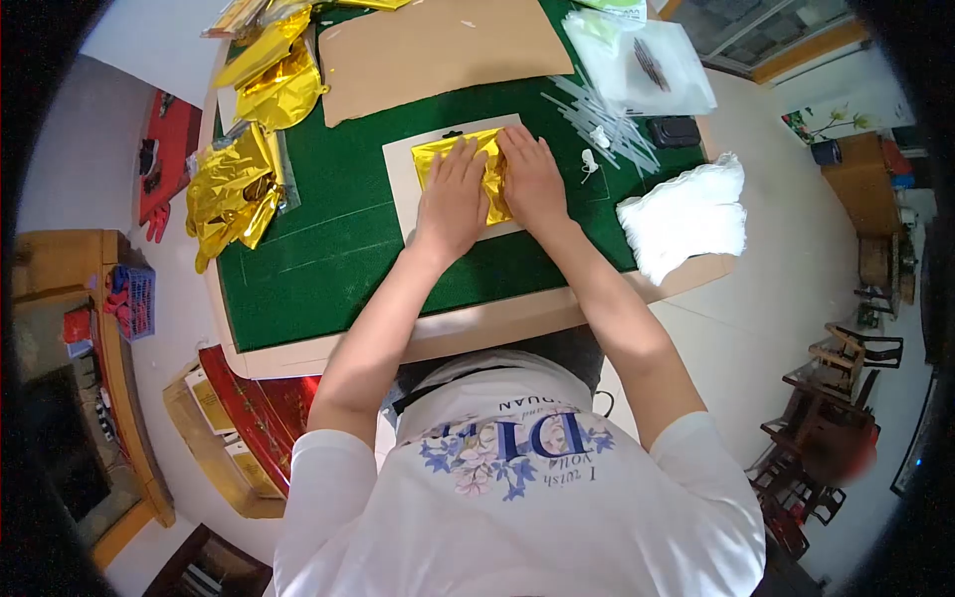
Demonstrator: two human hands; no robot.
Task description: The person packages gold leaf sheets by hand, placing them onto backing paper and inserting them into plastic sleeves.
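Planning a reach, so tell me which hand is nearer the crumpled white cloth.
Right. The right hand rests on the shiny gold foil, left of the cloth; the left hand is on the foil too, farther left.

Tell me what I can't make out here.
All in the head view:
Gold sheet, middle: under left hand and right hand.
Pale card, middle: under that sheet.
Dark mark on plastic bag: too small.
Brown cardboard, far side: partly cut off by frame.
Red patch: blurred.

Green-topped counter (338, 289): flat beige card (401, 184) beneath the fingers (459, 159); brown cardboard sheet (438, 55) beyond them; crumpled gold foil pieces (231, 191) left; thin whitish strips (609, 126), folded white cloth (686, 221) right.
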